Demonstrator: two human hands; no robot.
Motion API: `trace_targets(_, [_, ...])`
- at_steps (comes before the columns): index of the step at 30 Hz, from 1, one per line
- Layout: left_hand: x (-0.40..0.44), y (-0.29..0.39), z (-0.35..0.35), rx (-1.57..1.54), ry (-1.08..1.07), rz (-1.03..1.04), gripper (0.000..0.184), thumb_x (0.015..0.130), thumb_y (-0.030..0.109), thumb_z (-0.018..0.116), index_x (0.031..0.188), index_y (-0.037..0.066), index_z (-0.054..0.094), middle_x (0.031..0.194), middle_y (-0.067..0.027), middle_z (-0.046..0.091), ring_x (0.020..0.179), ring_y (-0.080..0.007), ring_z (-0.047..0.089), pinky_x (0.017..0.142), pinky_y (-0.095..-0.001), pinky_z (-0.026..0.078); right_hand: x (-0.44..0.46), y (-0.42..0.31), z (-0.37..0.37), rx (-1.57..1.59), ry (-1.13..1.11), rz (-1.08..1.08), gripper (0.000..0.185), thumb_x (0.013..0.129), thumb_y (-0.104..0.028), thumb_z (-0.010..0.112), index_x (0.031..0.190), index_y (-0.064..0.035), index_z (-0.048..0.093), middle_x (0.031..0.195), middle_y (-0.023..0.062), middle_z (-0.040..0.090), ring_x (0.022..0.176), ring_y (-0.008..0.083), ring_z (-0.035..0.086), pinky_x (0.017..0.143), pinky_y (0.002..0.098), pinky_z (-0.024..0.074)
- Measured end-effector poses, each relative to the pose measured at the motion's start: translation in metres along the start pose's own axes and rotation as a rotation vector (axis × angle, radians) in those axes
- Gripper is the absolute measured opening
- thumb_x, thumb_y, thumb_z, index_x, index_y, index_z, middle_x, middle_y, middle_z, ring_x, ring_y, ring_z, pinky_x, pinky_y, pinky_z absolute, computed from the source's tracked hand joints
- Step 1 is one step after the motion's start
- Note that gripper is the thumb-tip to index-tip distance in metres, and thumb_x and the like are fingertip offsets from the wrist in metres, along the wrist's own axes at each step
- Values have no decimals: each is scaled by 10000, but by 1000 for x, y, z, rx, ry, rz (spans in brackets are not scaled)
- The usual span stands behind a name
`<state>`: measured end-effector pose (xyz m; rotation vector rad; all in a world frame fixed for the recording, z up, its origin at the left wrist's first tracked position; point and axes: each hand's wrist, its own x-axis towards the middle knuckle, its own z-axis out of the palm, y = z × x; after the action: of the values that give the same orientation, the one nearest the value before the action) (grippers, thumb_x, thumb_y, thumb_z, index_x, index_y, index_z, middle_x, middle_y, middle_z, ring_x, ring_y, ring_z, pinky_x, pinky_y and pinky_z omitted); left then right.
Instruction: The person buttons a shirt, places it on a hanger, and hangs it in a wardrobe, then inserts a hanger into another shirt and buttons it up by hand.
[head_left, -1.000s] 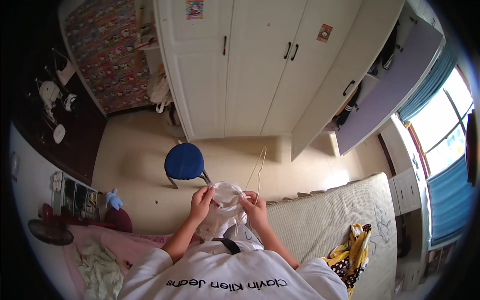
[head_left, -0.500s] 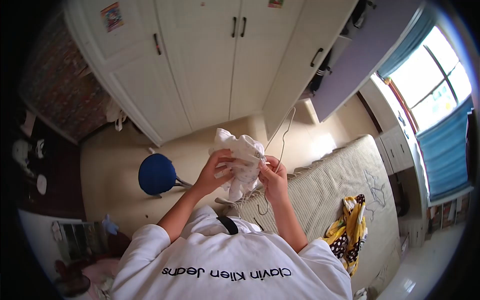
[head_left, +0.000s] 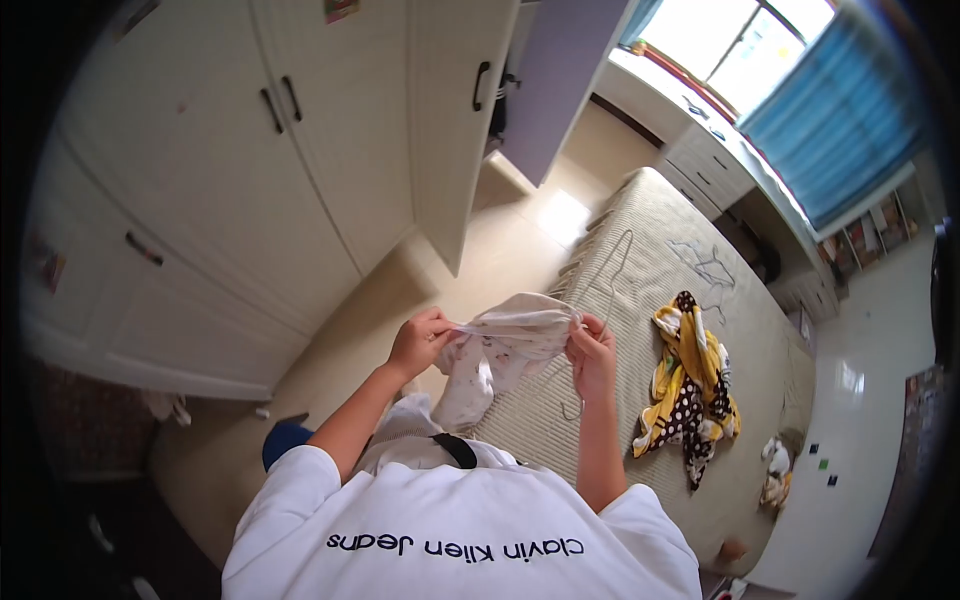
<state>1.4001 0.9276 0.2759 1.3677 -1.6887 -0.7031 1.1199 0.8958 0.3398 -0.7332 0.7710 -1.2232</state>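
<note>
A white garment [head_left: 510, 355] with a faint small print hangs stretched between my two hands, in front of my body. My left hand [head_left: 420, 343] pinches its edge on the left. My right hand [head_left: 592, 352] is closed on the opposite edge, and a thin wire hanger [head_left: 628, 243] runs through the same grip. One end of the hanger rises above that hand, while its hook shows below. What kind of garment it is I cannot make out.
The ribbed bed cover [head_left: 610, 225] reaches along my right side. On it lie a yellow and brown dotted cloth [head_left: 690, 375] and more wire hangers [head_left: 708, 265]. White wardrobe doors [head_left: 200, 180] stand ahead and left, one swung out. A blue stool [head_left: 285, 440] is by my left elbow.
The view has turned right, toward the bed. The garment, bunched up before, is now drawn out sideways, with my left hand farther from my right and pinching its edge.
</note>
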Motion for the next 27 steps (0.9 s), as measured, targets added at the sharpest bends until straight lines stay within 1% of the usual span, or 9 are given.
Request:
trace_targets(5, [84,-18,-17,-297,168,263,67,836,49,638,884,4,640,727,-28,573,630,-143,520,582,-285,433,22,-14,12,-277,248,-65,136,817,-58,640,943,-9,649,695,-40,598,525,-1,411,461,178,261])
trace_targets(8, [117,-24,-27,-475,-51,-92,81,897,84,583,901,10,615,656,2,523,588,-87,458,544,-249,399,32,-11,10,-339,379,-132,143,813,-92,674,926,-7,658,689,-44,600,524,-3,410,458,179,258])
trace_targets(9, [127,-11,-32,-444,-90,-58,142,939,135,536,883,20,597,619,33,462,582,-47,401,521,-220,364,34,-11,9,-347,424,-154,152,811,-105,686,923,-6,660,688,-45,600,523,-2,409,456,179,257])
trace_targets(12, [154,-7,-30,-454,-297,-80,143,898,161,594,895,19,591,631,-18,532,576,-100,491,539,-256,407,35,-11,4,-387,564,-242,181,810,-129,703,935,-4,661,703,-29,618,522,3,415,447,173,258])
trace_targets(15, [175,-4,-24,-116,-413,253,188,834,176,661,923,28,588,676,-94,595,626,-194,590,579,-305,451,28,-16,2,-358,685,-287,182,812,-114,703,936,10,656,721,-3,636,579,28,513,461,171,353])
trace_targets(18, [187,1,-6,-27,-302,581,246,775,160,704,960,44,591,745,-141,623,709,-262,630,624,-345,475,25,-21,-3,-370,760,-307,196,823,-106,692,961,23,642,728,2,639,592,61,561,484,199,445])
trace_targets(20, [195,-5,7,-146,-439,435,199,782,107,686,948,40,601,780,-119,628,699,-244,622,628,-336,475,29,-18,-12,-453,807,-290,228,821,-103,695,1003,18,631,726,1,638,577,64,557,495,203,458])
trace_targets(22, [206,2,16,-304,-566,268,176,789,83,671,942,32,602,800,-118,629,698,-245,620,630,-332,475,39,-22,20,-411,717,-301,296,804,-101,712,1064,1,614,711,2,632,562,62,550,493,191,440])
trace_targets(27, [232,36,54,-444,-626,431,173,729,-63,626,886,8,615,806,-88,586,683,-174,554,599,-281,435,86,12,30,-698,315,-171,380,773,-99,735,1120,-31,598,786,22,633,704,59,574,585,208,436])
